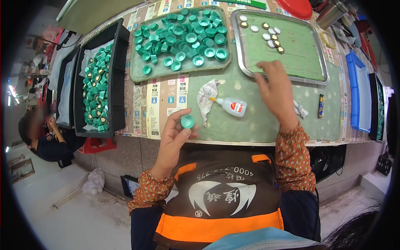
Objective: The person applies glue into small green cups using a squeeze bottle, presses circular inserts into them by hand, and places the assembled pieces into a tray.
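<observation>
Between its fingers and thumb, my left hand (173, 135) holds a small green fluted cup (187, 121) near the table's front edge. My right hand (274, 89) reaches over the front rim of a metal-edged tray (291, 78), its fingers apart and nothing visible in them. White and dark-rimmed round pieces (271, 43) lie on that tray's green surface. Between my hands are a glue bottle (234, 107) with a yellow tip and a crumpled white cloth (207, 98). Many green cups (191, 38) cover another tray (139, 77) behind my left hand.
A black bin (121, 79) at the left holds many green cups with light centres. A battery-like tube (321, 106) and another crumpled cloth (300, 109) lie at the right. Beyond are a blue tray (357, 91) and a red lid (296, 7). Another person (50, 139) sits at far left.
</observation>
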Demonstrator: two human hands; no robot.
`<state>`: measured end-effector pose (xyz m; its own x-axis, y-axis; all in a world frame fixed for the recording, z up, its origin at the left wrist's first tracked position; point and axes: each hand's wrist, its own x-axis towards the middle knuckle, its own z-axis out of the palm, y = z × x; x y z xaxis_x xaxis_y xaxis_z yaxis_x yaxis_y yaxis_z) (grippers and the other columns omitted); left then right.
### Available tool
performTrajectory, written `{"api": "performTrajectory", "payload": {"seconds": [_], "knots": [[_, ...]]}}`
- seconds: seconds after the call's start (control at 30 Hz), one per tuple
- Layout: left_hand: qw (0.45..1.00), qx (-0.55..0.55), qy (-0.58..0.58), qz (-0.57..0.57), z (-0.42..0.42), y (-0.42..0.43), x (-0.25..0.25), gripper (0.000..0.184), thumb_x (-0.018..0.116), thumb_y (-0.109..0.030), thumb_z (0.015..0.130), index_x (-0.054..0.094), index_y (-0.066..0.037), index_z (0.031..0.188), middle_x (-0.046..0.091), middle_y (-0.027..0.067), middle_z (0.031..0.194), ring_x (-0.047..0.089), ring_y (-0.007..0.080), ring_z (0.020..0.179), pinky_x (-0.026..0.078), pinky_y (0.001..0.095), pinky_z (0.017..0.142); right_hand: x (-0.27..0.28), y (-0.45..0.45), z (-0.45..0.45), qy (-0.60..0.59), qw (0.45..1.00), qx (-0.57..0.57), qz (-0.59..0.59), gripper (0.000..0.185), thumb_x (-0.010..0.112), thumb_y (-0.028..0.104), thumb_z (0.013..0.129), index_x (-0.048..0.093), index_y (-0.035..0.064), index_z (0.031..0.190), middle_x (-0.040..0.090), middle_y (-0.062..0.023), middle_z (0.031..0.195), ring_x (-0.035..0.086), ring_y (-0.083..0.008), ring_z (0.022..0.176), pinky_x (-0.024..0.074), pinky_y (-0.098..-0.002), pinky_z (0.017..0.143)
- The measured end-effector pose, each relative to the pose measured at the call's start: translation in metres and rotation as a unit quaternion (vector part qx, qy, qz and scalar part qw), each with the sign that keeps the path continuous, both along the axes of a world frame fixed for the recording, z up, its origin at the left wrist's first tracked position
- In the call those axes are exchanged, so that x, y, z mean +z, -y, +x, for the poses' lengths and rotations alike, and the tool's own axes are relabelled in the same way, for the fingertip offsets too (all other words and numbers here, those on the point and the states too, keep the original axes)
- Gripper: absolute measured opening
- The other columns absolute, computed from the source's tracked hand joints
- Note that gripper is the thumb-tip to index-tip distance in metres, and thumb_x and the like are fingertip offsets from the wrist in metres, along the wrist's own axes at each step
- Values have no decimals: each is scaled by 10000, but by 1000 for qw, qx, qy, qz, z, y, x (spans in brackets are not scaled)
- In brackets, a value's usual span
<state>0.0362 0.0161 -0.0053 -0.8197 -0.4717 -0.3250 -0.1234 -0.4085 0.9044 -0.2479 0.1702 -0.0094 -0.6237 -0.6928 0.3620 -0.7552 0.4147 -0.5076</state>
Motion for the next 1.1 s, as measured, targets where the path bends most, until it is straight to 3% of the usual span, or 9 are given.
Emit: {"api": "performTrajectory", "payload": {"seconds": [0.17,0.5,0.77,0.87,0.97,1.1], "knots": [[1000,-12,-2,6,0,-1,1,490,594,-118,1003,444,-80,1468,588,33,1105,603,119,1011,513,305,944,-10,8,-79,-57,990,-96,82,262,693,130,876,664,80,1132,583,-150,1041,600,-359,989,514,-457,827],[999,-22,9,35,2,-1,1,480,596,-86,997,461,-75,1457,594,30,1045,602,98,944,524,291,920,-34,27,-110,-100,984,-95,109,190,687,160,895,694,81,1068,582,-130,1070,586,-337,1036,525,-457,840],[990,-16,-13,140,3,3,0,410,508,-237,1070,468,-64,1440,647,70,1042,630,110,912,561,330,922,-34,25,-116,-138,984,-89,65,157,647,169,929,689,47,1019,629,-136,1050,601,-351,992,517,-445,829],[988,0,-13,156,7,5,-3,416,511,-291,1075,466,-58,1417,657,88,1018,651,135,887,582,350,898,-19,14,-99,77,995,-70,-7,174,633,169,944,690,11,986,674,-113,923,644,-270,859,509,-372,775],[986,3,-15,165,6,7,-8,406,528,-322,1071,473,-59,1376,664,101,1012,667,155,886,592,360,886,-10,-5,-70,300,952,-8,-58,183,625,150,952,686,-21,978,689,-82,838,617,-155,759,483,-307,718],[983,-1,-17,184,4,7,-11,388,551,-332,1061,478,-71,1338,673,113,1029,679,170,908,595,367,882,-5,-26,-16,362,931,23,-43,179,628,128,953,674,-37,1003,679,-55,813,575,-90,757,470,-279,688]]}}
